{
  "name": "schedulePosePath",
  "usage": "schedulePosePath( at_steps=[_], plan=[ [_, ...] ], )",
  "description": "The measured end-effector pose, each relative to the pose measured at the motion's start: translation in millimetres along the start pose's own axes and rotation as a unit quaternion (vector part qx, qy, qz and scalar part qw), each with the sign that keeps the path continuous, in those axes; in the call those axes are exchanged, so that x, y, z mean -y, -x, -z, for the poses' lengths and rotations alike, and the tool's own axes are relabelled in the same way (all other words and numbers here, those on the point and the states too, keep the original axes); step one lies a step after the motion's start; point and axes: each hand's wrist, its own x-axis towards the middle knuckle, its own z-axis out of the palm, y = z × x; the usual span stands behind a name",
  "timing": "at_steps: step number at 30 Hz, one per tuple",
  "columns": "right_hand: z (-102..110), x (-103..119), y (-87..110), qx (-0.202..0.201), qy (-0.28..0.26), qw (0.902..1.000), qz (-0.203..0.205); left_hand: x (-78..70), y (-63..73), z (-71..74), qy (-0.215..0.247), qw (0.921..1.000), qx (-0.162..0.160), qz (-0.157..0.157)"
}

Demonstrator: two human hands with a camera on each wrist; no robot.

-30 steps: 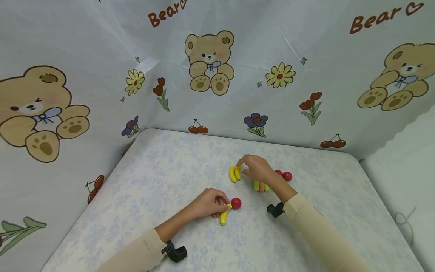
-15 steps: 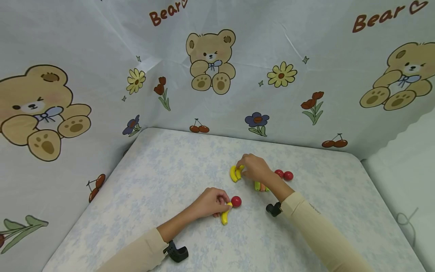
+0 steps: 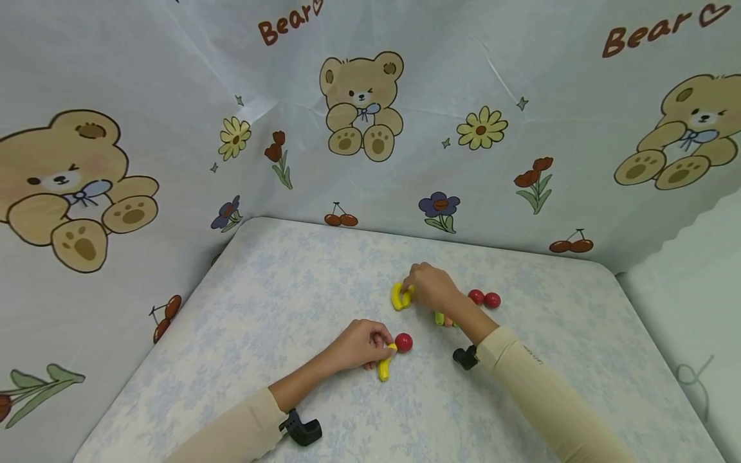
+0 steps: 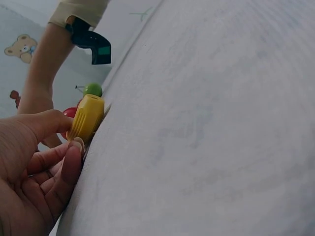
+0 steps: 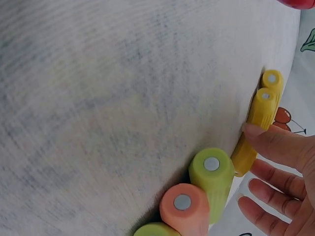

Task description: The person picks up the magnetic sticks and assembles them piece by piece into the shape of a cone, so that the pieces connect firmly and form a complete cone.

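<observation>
My left hand (image 3: 357, 344) pinches a small yellow toy banana (image 3: 384, 370) by its upper end, low at the table; its ribbed yellow end (image 4: 88, 115) stands out past the thumb in the left wrist view. A red ball (image 3: 404, 342) lies right beside that banana. Farther back, my right hand (image 3: 431, 286) grips another toy banana (image 5: 261, 109), thumb on one side and fingers on the other. Close along it lies a third toy banana (image 3: 396, 297). The right hand partly covers the gripped one in the head view.
Under the right wrist is a row of green sticks (image 5: 211, 169) with an orange stick (image 5: 184, 204) between them, grey dots on their ends. Two red balls (image 3: 484, 299) sit right of that hand. A bear-print cloth (image 3: 359, 180) rises behind the table (image 3: 289, 270).
My right hand has closed in on the nearer of the two back bananas, shifting slightly left and covering more of it. The left hand keeps its pinch, nearly still.
</observation>
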Motion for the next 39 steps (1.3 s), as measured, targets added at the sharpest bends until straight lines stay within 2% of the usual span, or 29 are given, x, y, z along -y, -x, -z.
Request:
schedulePosePath(
  at_steps=[9, 16, 25, 31, 39],
  plan=[
    [7.2, 3.1, 6.3, 0.018, -0.003, 0.9998, 0.004, 0.3, 0.3, 0.9, 0.0, 1.0, 0.0, 0.006],
    [11.6, 1.2, 20.6, 0.012, -0.026, 0.9994, -0.017, -0.5, -0.3, -0.2, -0.001, 1.0, 0.001, -0.001],
    [14.3, 3.2, 53.2, -0.032, -0.097, 0.9935, -0.051, 2.0, -2.0, -0.5, -0.007, 0.9999, -0.008, 0.001],
    [7.3, 12.4, 77.9, -0.057, -0.109, 0.9908, -0.057, 2.9, -1.5, -0.7, -0.008, 0.9999, -0.01, 0.0],
    [-1.8, 25.9, 100.9, -0.039, -0.131, 0.9869, -0.086, 1.3, -1.5, -1.4, -0.008, 0.9999, -0.013, 0.002]
  ],
)
